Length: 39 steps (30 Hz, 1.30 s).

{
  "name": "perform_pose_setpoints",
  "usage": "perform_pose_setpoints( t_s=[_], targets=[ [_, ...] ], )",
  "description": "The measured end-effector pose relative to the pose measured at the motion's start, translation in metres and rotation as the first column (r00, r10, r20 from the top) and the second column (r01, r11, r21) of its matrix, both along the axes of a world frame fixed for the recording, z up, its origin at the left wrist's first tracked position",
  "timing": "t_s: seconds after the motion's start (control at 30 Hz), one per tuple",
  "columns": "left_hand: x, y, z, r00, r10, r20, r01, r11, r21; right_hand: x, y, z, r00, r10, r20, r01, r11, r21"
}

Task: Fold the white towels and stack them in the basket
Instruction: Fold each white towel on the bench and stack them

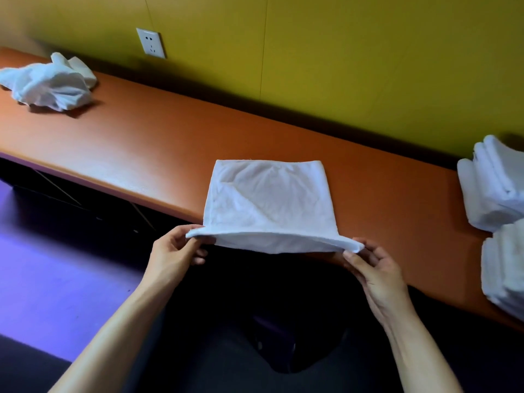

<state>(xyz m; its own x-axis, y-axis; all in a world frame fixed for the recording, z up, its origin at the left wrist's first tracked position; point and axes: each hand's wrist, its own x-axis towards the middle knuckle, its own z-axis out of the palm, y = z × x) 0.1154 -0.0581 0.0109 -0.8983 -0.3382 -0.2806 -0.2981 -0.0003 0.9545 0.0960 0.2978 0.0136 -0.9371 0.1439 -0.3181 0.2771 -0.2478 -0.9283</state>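
Creased white towel (269, 199), near edge lifted off table (147, 143)

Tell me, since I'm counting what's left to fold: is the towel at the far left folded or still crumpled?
Crumpled. The far-left towel lies bunched in a loose heap on the orange table, with no flat edges or layers.

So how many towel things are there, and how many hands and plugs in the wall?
Towel being folded, with a left hand and a right hand each keeping a grip on a near corner: 1
Crumpled towel heap: 1
Folded towel stacks: 2
Hands: 2
Wall socket: 1
Total: 7
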Motion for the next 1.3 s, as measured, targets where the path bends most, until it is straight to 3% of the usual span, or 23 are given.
perform_pose_setpoints(
  t_s=[0.07, 0.23, 0.53, 0.77, 0.97, 1.03, 1.1, 1.2, 1.3],
  targets=[
    [-0.008, -0.002, -0.001, 0.999, -0.004, -0.036, 0.0, 0.995, -0.098, -0.011, -0.002, -0.006, 0.998, -0.046, -0.038, 0.054, 0.965, 0.256],
    [-0.035, -0.011, 0.009, 0.993, -0.041, -0.108, -0.014, 0.886, -0.464, -0.051, -0.003, -0.01, 0.97, -0.061, -0.234, 0.182, 0.822, 0.539],
    [-0.121, -0.003, -0.006, 0.998, 0.008, -0.067, -0.036, 0.904, -0.426, -0.157, -0.021, -0.036, 0.967, -0.02, -0.256, 0.168, 0.802, 0.574],
    [-0.19, -0.016, -0.015, 0.996, 0.038, -0.081, -0.077, 0.817, -0.571, -0.233, -0.028, -0.035, 0.94, -0.019, -0.34, 0.237, 0.753, 0.614],
    [-0.224, -0.013, -0.043, 0.998, 0.066, 0.022, -0.042, 0.827, -0.561, -0.266, -0.04, -0.061, 0.98, -0.094, -0.174, 0.188, 0.711, 0.677],
    [-0.214, -0.004, -0.054, 1.0, -0.019, -0.001, 0.013, 0.697, -0.717, -0.259, -0.042, -0.07, 0.971, -0.124, -0.206, 0.234, 0.681, 0.694],
    [-0.195, 0.012, -0.058, 0.988, -0.149, -0.045, 0.04, 0.525, -0.85, -0.244, -0.04, -0.074, 0.939, -0.053, -0.339, 0.3, 0.605, 0.737],
    [-0.169, 0.04, -0.061, 0.928, -0.367, -0.061, 0.073, 0.341, -0.937, -0.224, -0.037, -0.074, 0.878, 0.219, -0.425, 0.273, 0.5, 0.822],
    [-0.146, 0.07, -0.066, 0.838, -0.546, 0.006, 0.17, 0.251, -0.953, -0.218, -0.037, -0.078, 0.767, 0.588, -0.257, 0.108, 0.277, 0.955]
  ],
)
